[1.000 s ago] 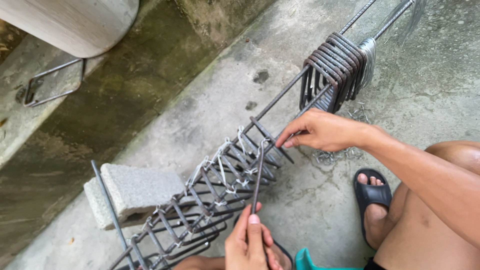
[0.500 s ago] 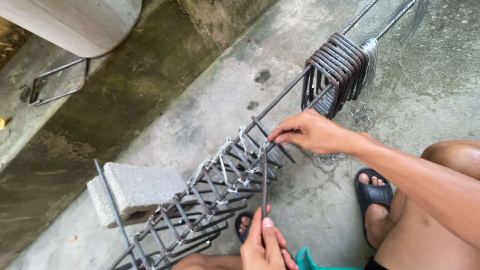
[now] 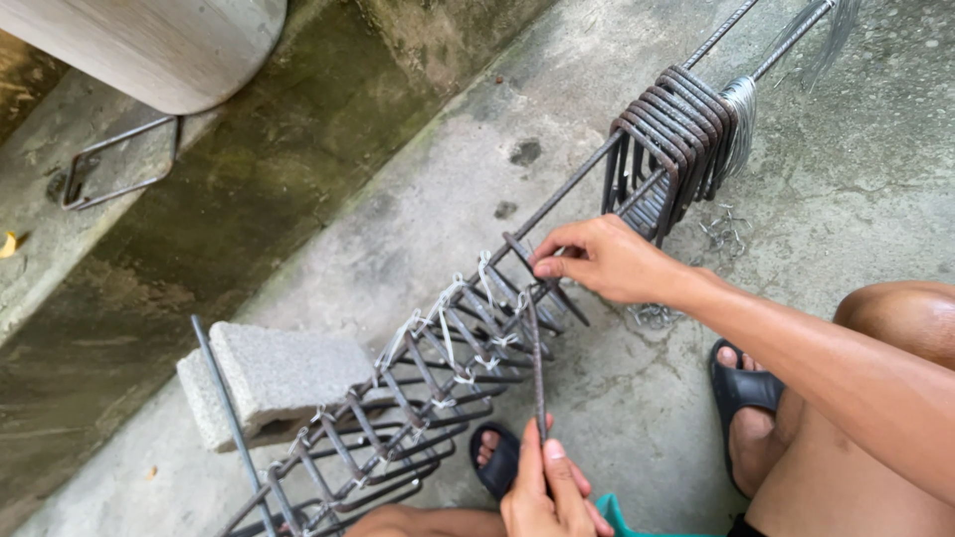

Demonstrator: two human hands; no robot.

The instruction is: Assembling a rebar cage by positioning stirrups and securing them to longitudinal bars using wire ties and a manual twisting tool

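A long rebar cage (image 3: 438, 368) runs diagonally across the concrete, its square stirrups tied on with thin wire. My right hand (image 3: 597, 261) pinches the top of the outermost tied stirrup where it meets a long bar. My left hand (image 3: 542, 487) at the bottom edge grips a thin metal hook tool (image 3: 537, 368) that points up toward that same joint. Further along the bars hangs a tight bunch of loose stirrups (image 3: 671, 139), with a bundle of silvery tie wire (image 3: 741, 114) beside it.
A grey concrete block (image 3: 269, 378) props the cage at lower left. A loose stirrup (image 3: 119, 164) lies at upper left near a pale round column (image 3: 159, 45). My feet in black sandals (image 3: 741, 393) rest on the concrete beside the cage.
My right hand has slid a little down-left along the bar to the stirrup top. My left hand with the hook tool has shifted slightly right and lower.
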